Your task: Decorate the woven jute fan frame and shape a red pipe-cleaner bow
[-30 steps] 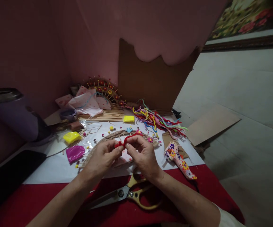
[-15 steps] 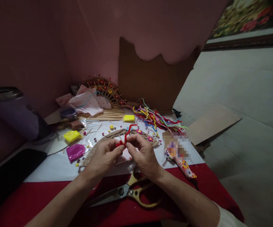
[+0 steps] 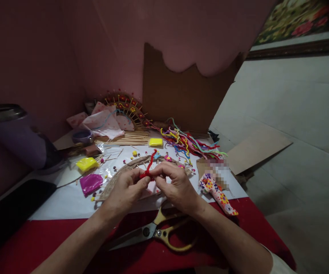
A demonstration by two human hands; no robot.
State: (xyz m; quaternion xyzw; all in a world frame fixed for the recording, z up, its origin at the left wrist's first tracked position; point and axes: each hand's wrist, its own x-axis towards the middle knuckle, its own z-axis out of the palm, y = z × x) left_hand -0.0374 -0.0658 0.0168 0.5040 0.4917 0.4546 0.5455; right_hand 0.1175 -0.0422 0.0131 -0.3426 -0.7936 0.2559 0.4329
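Observation:
A fuzzy red pipe cleaner (image 3: 150, 163) is pinched between my two hands, its free end sticking up. My left hand (image 3: 129, 187) grips a bunched part of it between thumb and fingers. On the other side my right hand (image 3: 175, 184) has its fingertips closed on the same piece. Just beyond and beneath the hands lies an arched fan-like piece (image 3: 115, 182) wrapped in brown twine, with small sticks, coloured beads and flowers along its edge. Large scissors (image 3: 153, 230) with yellow handles lie below my wrists on the red cloth.
Colourful pipe cleaners (image 3: 189, 142) are heaped behind the fan, near a standing cardboard sheet (image 3: 181, 95). Yellow (image 3: 86, 164) and magenta packets (image 3: 91, 184) lie left. A purple tumbler (image 3: 13, 137) and black slab (image 3: 18, 213) edge the left side; a flowered fabric piece (image 3: 220, 196) lies right.
The free end of the red pipe cleaner has swung from pointing right to standing more upright. My right hand's fingers have shifted slightly, closer against my left hand.

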